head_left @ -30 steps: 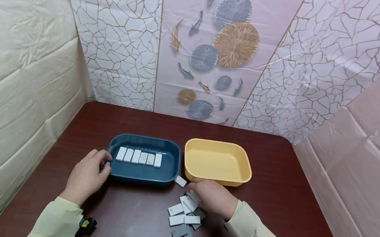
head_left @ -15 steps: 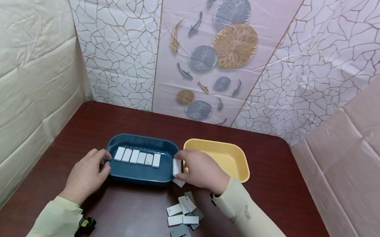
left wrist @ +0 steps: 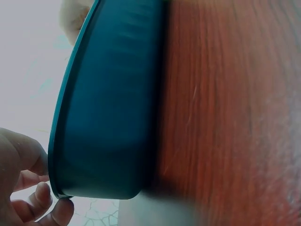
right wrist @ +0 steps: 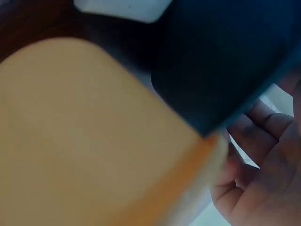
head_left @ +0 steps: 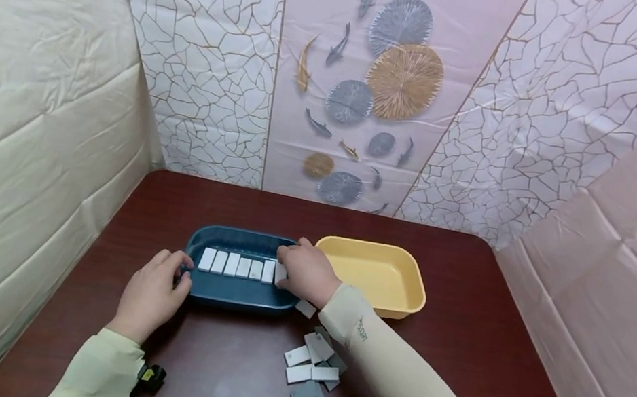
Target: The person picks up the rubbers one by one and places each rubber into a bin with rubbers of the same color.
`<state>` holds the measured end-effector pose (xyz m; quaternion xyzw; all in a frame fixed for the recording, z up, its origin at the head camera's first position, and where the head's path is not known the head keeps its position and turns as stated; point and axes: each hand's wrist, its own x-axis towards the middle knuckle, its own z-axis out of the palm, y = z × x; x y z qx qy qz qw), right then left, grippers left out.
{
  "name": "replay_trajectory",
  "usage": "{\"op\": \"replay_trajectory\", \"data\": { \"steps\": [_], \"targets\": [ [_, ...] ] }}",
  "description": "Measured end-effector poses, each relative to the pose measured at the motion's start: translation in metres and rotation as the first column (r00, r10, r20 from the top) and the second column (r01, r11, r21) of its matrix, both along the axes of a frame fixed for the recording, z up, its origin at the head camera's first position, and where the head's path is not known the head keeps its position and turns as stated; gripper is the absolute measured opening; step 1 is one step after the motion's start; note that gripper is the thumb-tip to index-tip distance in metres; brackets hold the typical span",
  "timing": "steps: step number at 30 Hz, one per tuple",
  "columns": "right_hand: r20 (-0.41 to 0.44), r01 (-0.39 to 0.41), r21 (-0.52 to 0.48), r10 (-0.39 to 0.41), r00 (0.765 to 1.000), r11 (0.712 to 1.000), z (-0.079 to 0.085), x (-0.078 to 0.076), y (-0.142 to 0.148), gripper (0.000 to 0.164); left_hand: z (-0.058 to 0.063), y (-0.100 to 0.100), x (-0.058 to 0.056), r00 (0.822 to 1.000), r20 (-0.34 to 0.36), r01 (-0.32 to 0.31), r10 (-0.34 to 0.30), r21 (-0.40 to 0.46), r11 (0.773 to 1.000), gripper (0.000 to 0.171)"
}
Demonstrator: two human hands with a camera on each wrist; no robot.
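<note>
Right hand pinches white tile, fingers narrow, at the 3 o'clock end of the six-tile row inside blue tray; held roughly parallel, apparently to match the row. Left hand grips tray rim at 9 o'clock, likely so it won't slide. Loose tiles, white and grey, heaped at 5 o'clock, probably for easy reach. Stray tile just outside, 4 o'clock. Yellow tray at 3 o'clock.

Two hands, two trays are showing; six tiles are making a row, plus one held tile, one loose tile, pile's too jumbled to count.
</note>
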<state>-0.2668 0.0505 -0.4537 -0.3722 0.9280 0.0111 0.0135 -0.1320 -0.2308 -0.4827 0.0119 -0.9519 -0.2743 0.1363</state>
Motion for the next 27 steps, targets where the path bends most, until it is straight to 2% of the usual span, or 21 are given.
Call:
{"op": "replay_trajectory", "data": {
  "steps": [5,13,27],
  "targets": [
    [-0.043,0.01,0.055,-0.007,0.999,0.998,-0.009,0.0,-0.008,0.049,0.0,-0.001,-0.002,1.0,-0.013,-0.003,0.003,-0.002,1.0,0.015],
    [-0.017,0.079,0.086,-0.078,0.997,0.993,-0.012,0.001,-0.011,0.053,-0.001,0.0,-0.006,1.0,-0.021,0.002,-0.002,-0.011,1.0,0.014],
    [-0.07,0.062,0.103,-0.055,0.996,0.993,-0.019,-0.003,-0.015,0.049,-0.001,-0.003,-0.007,1.0,-0.005,-0.001,0.001,-0.004,1.0,0.015]
  ]
}}
